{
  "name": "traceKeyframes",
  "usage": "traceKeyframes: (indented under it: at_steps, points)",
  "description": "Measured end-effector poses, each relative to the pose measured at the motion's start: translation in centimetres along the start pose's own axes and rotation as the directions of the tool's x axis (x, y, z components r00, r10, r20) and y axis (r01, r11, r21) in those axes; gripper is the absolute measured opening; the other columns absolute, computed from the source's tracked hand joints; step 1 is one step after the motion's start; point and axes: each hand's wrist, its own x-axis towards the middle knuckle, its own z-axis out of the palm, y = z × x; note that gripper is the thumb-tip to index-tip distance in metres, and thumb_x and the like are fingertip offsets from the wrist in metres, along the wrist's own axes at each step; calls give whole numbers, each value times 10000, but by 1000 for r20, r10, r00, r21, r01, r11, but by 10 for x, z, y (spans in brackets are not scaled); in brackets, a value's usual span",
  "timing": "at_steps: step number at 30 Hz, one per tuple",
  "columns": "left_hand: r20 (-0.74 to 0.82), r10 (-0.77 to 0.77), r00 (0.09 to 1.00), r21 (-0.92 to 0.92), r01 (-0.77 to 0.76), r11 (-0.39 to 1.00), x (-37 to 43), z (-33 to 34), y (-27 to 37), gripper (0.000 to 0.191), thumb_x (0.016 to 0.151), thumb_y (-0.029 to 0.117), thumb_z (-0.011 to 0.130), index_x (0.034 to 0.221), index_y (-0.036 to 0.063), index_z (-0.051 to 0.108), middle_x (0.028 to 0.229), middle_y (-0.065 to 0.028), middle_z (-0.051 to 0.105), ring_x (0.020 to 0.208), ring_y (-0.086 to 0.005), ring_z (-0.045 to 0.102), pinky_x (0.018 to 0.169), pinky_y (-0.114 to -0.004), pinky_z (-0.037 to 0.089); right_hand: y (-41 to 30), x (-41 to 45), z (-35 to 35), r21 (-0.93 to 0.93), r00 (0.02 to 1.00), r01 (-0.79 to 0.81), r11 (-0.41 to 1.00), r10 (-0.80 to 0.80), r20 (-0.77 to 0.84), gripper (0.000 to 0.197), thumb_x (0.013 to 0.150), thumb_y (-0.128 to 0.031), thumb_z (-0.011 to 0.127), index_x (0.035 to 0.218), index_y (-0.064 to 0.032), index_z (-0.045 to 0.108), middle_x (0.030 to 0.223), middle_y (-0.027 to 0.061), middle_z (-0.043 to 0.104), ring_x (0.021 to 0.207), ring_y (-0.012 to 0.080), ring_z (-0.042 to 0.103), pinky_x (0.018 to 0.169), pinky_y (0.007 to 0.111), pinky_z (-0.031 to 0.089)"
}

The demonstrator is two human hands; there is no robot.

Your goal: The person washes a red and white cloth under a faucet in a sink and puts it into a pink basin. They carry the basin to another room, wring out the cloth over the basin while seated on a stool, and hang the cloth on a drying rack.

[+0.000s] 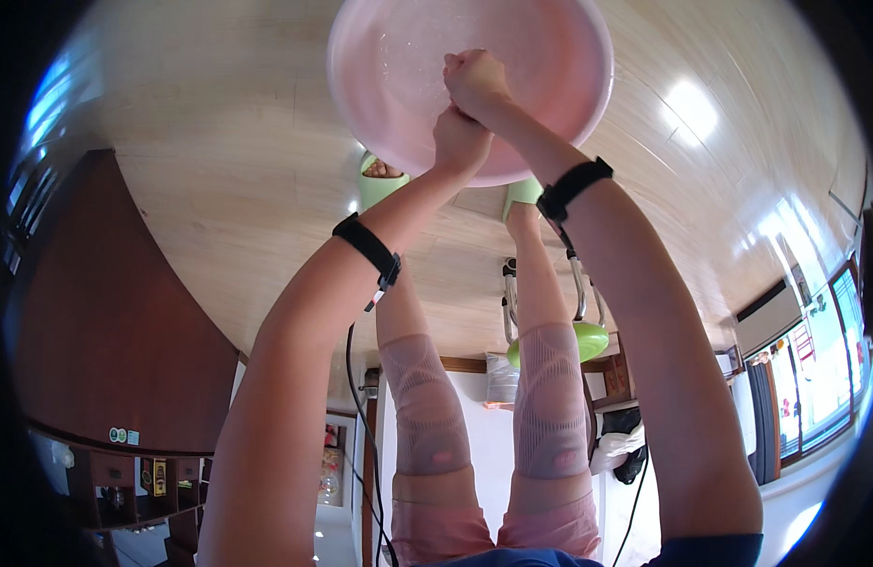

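A pink plastic basin (pixel 348 99) stands in front of my feet, at the top of the view. Over it, my right hand (pixel 477 81) is curled into a fist with the knuckles up. My left hand (pixel 462 142) is closed just below, up against the heel of the right one. Whatever may lie inside either fist is hidden by the fingers. Small bright glints dot the basin's pale inner bottom (pixel 408 53); I cannot tell how much water it holds. Black straps (pixel 369 248) circle both forearms.
Light green slippers (pixel 383 190) are on my feet beside the basin's near rim. Behind my right leg stands a stool with a green seat (pixel 591 341) and metal legs. A dark wooden cabinet (pixel 117 305) rises at left. Black cables (pixel 358 397) hang down near my body.
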Motion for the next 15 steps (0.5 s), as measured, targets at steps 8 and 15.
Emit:
traceKeyframes:
  at_steps: [8,15]
  points:
    - [-96,-21,995,325,51,944,-10,-2,12,481,795,356,678,1013,-68,607,970,-286,671,975,-400,654,810,-434,509,-14,-9,-2,-48,984,-175,983,174,-28,287,888,-223,553,964,14,696,1014,253,677,981,401,656,859,452,532]
    - [-49,47,998,454,-20,891,-21,-11,34,494,758,332,715,991,-75,559,945,-261,678,864,-379,683,780,-427,534,13,-8,-7,309,969,-207,928,238,-66,290,892,-260,604,889,20,678,929,220,693,868,336,689,742,394,542]
